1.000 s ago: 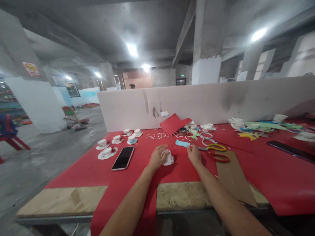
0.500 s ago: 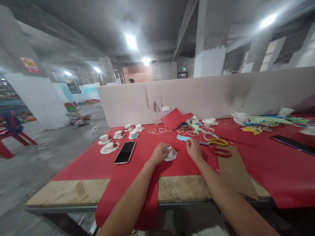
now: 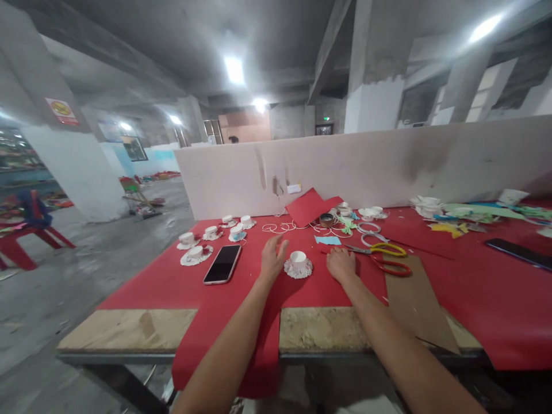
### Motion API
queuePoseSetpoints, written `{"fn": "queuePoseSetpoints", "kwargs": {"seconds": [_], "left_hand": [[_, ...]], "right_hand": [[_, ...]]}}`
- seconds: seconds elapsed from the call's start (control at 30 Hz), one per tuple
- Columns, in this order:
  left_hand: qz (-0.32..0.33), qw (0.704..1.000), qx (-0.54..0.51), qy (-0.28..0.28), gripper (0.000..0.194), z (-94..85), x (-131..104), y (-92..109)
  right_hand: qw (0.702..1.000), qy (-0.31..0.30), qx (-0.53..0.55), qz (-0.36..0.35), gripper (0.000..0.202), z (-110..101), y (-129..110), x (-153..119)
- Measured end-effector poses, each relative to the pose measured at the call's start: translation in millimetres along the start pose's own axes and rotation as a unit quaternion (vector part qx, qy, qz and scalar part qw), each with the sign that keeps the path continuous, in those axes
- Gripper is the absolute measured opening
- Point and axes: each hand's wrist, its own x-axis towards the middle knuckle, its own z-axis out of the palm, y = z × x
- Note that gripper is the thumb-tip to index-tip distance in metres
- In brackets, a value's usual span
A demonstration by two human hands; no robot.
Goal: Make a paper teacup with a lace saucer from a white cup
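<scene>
Hands flanking a small cup
The left hand (image 3: 273,259) is resting wide and unloaded beside the cup (image 3: 298,260); the right hand (image 3: 341,264) is bending its fingers near the blue strip (image 3: 328,240), contents unclear. Between them, the cup is standing upright on its frilled saucer (image 3: 298,272), likely needing light, rim-sparing handling.

I've got my left arm (image 3: 235,333) and right arm (image 3: 394,330) stretched forward, bare, angling inward, hands apart and almost level. My left hand (image 3: 271,260) is loose, thumb (image 3: 283,248) spread from the fingers (image 3: 271,242); my right hand (image 3: 342,264) is palm down, fingers curled, grip hard to read.
</scene>
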Motion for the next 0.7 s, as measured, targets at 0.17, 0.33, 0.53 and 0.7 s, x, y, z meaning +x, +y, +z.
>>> {"fn": "queuePoseSetpoints", "kwargs": {"seconds": [0.17, 0.33, 0.53, 0.7], "left_hand": [[0.004, 0.999, 0.033, -0.013, 0.04, -2.8, -0.9, 2.0], [0.096, 0.982, 0.103, -0.126, 0.048, 11.1, -14.8, 4.6], [0.141, 0.969, 0.106, -0.173, 0.034, 17.7, -20.2, -3.9], [0.099, 0.976, 0.138, -0.138, 0.034, 17.8, -18.3, -3.7]], "right_hand": [[0.997, 0.048, 0.021, 0.061, 0.031, -5.2, 2.5, 1.9], [0.976, 0.118, 0.122, 0.139, 0.026, -5.8, 13.5, 8.9], [0.966, 0.151, 0.164, 0.134, 0.025, -4.2, 18.6, 12.8], [0.951, 0.185, 0.205, 0.137, 0.026, -2.7, 21.2, 15.7]]}}
